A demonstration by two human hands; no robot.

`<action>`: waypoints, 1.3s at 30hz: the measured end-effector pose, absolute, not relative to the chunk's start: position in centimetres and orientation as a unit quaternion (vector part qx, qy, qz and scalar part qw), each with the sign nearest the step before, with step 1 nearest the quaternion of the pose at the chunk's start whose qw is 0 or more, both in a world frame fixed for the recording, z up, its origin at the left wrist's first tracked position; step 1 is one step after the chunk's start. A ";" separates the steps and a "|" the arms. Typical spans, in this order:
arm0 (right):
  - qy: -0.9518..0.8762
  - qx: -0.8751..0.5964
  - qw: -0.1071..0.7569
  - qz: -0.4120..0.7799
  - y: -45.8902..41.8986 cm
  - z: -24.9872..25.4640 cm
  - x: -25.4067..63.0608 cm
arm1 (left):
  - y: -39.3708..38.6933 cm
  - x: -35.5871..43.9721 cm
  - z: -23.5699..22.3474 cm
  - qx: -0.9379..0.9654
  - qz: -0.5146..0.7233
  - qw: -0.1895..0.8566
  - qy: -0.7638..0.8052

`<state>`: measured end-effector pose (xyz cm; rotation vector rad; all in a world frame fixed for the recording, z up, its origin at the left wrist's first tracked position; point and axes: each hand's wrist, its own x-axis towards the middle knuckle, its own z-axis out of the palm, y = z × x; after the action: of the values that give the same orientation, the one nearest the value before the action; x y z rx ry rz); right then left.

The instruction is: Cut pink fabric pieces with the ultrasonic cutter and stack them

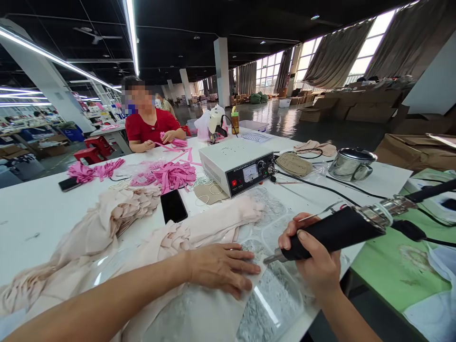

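Observation:
My left hand (pixel 223 268) lies flat, fingers stretched, on a pale pink fabric piece (pixel 199 304) over a clear plastic sheet (pixel 274 294) at the table's near edge. My right hand (pixel 313 259) grips a black handheld welding tool (pixel 335 232); its metal tip points down at the fabric just right of my left fingertips. The tool's cable runs back to a white control box (pixel 237 166) with a dial and red buttons. Stacks of pale pink fabric pieces (pixel 117 213) lie to the left.
A black phone (pixel 173 205) lies by the stacks. Pink straps (pixel 167 173) are heaped further back, where a seated person in red (pixel 151 126) handles more. A steel pot (pixel 351 164), a bottle (pixel 234 121) and cardboard boxes (pixel 356 104) are to the right.

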<state>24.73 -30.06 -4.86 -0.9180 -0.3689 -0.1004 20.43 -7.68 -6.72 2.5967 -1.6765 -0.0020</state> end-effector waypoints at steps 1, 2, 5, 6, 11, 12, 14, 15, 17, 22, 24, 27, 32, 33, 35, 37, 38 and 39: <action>-0.172 -0.439 0.880 -0.051 -30.1 -4.8 24.6 | -7.7 20.4 -6.7 0.839 0.001 0.024 -0.543; -0.168 -0.438 0.881 -0.053 -30.2 -4.7 24.4 | -7.7 20.4 -6.7 0.838 0.003 0.024 -0.546; -0.164 -0.437 0.883 -0.049 -30.7 -4.5 23.7 | -7.8 20.4 -6.7 0.834 0.005 0.025 -0.551; -0.165 -0.436 0.884 -0.042 -30.9 -4.5 23.5 | -7.8 20.5 -6.6 0.834 0.005 0.024 -0.552; -0.173 -0.433 0.885 -0.020 -31.0 -4.6 22.7 | -7.9 20.5 -6.5 0.831 0.006 0.030 -0.556; -0.176 -0.436 0.882 -0.019 -30.9 -4.7 22.6 | -7.9 20.5 -6.5 0.830 0.008 0.033 -0.557; -0.178 -0.445 0.877 -0.018 -30.6 -4.7 22.5 | -7.9 20.6 -6.6 0.830 0.006 0.034 -0.557; -0.179 -0.449 0.875 -0.017 -30.5 -4.7 22.4 | -7.9 20.6 -6.6 0.830 0.001 0.032 -0.557; -0.180 -0.455 0.872 -0.018 -30.3 -4.6 22.4 | -7.9 20.6 -6.7 0.831 -0.009 0.027 -0.556; -0.185 -0.463 0.867 -0.001 -30.5 -5.1 22.4 | -7.9 20.6 -6.9 0.837 -0.027 0.045 -0.544; -0.188 -0.465 0.865 0.009 -30.7 -5.5 22.4 | -7.8 20.6 -7.0 0.838 -0.024 0.050 -0.543; -0.196 -0.466 0.862 0.017 -30.8 -5.7 22.4 | -7.8 20.7 -7.1 0.832 0.000 0.042 -0.554; -0.215 -0.476 0.853 0.018 -30.7 -5.5 22.4 | -7.8 20.6 -7.1 0.827 0.017 0.036 -0.561; -0.214 -0.477 0.852 0.019 -30.7 -5.5 22.5 | -7.8 20.6 -7.1 0.828 0.017 0.037 -0.560; -0.206 -0.480 0.852 0.021 -30.6 -5.5 22.4 | -7.8 20.6 -7.2 0.831 0.013 0.044 -0.554; -0.202 -0.477 0.855 0.021 -30.6 -5.4 22.3 | -7.9 20.6 -7.3 0.836 0.007 0.057 -0.546; -0.202 -0.474 0.857 0.022 -30.6 -5.3 22.2 | -7.9 20.5 -7.3 0.838 0.002 0.063 -0.542; -0.202 -0.471 0.858 0.023 -30.6 -5.3 22.0 | -7.9 20.5 -7.4 0.840 -0.005 0.068 -0.539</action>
<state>22.04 -30.60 -5.27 -0.9893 -0.4243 0.0485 20.53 -7.87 -7.37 2.5305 -1.6226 -0.0151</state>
